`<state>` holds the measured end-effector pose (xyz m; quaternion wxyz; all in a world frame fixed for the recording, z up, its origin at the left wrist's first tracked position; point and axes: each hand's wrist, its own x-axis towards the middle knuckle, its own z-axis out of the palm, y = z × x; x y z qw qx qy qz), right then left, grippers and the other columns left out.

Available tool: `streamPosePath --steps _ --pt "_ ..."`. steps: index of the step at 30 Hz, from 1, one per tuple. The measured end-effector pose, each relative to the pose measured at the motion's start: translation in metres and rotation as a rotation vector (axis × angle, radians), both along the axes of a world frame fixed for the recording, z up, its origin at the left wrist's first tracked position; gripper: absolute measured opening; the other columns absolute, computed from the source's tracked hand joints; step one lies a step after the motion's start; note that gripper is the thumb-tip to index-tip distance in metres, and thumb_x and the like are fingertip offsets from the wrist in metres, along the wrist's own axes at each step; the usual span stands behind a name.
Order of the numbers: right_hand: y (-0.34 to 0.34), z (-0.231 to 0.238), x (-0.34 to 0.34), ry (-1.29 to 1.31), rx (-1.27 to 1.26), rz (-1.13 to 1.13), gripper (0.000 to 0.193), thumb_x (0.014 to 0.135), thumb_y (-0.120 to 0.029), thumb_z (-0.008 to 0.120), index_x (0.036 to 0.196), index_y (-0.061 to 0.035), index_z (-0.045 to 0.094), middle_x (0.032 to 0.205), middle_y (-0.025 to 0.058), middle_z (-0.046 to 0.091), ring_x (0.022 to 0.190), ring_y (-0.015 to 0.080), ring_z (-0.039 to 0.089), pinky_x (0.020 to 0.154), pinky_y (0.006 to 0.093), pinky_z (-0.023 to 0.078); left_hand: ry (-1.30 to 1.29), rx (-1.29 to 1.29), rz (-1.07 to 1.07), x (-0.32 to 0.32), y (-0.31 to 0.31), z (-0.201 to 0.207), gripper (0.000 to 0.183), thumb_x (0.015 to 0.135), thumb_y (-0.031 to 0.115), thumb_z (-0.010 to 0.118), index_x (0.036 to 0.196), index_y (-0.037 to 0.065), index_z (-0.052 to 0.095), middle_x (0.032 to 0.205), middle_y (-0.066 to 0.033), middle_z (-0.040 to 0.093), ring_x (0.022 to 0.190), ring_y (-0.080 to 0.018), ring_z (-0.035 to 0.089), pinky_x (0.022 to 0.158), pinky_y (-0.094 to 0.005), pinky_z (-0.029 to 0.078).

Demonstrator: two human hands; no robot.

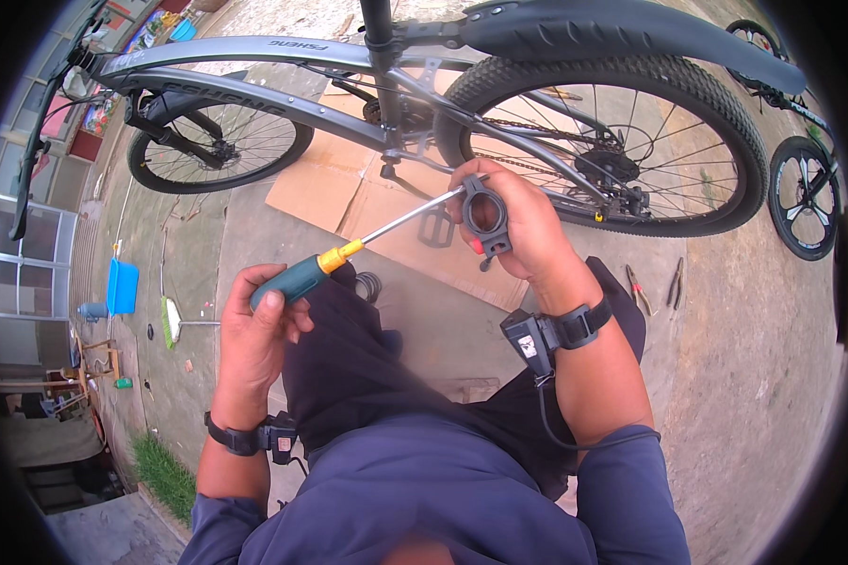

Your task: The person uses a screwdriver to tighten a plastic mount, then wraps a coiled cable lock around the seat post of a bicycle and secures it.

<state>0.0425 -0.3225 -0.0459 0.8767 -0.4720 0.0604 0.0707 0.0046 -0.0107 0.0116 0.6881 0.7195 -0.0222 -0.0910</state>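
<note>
The left hand has fingers closed round the screwdriver, tip at the top of the clamp; the right hand grips the clamp, fingers curled behind.

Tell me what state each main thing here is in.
Screwdriver: gripped by the left hand, tip at the ring clamp
Ring clamp: held in the right hand, hole empty
Grey bicycle: upright, both wheels fitted
Cardboard: lying flat
Red-handled pliers: lying on the ground

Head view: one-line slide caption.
Left hand holds a green-handled screwdriver to a dark ring clamp in the right hand, beside a grey bicycle.
</note>
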Motion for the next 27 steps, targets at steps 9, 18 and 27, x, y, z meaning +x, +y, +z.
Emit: streamPosePath --steps 9,18,27 --pt "-0.001 -0.002 0.001 -0.01 0.119 0.013 0.033 0.099 -0.023 0.035 0.099 0.0008 0.058 0.08 0.0129 0.061 0.052 0.0154 0.051 0.049 0.0263 0.042 -0.184 0.067 0.03 -0.004 -0.011 -0.008 0.038 0.099 0.029 0.061 0.123 0.003 0.05 0.082 -0.0101 0.062 0.069 -0.0171 0.064 0.054 -0.0236 0.047" --pt "0.001 0.001 0.001 0.069 0.116 0.028 0.034 0.099 -0.022 0.033 0.1 0.0005 0.058 0.079 0.0132 0.062 0.05 0.0159 0.051 0.047 0.027 0.04 -0.214 0.107 -0.043 0.0 -0.001 -0.003 0.035 0.099 0.025 0.062 0.123 0.004 0.05 0.086 -0.0113 0.063 0.07 -0.0174 0.063 0.059 -0.0235 0.049" --pt "0.002 0.001 0.0 0.081 0.11 0.009 0.034 0.1 -0.024 0.035 0.101 -0.0004 0.059 0.078 0.0132 0.062 0.049 0.0161 0.051 0.045 0.0271 0.038 0.107 -0.156 -0.107 0.005 0.005 0.017 0.045 0.097 0.031 0.064 0.125 0.0 0.048 0.084 -0.0138 0.065 0.067 -0.02 0.067 0.057 -0.0246 0.053"
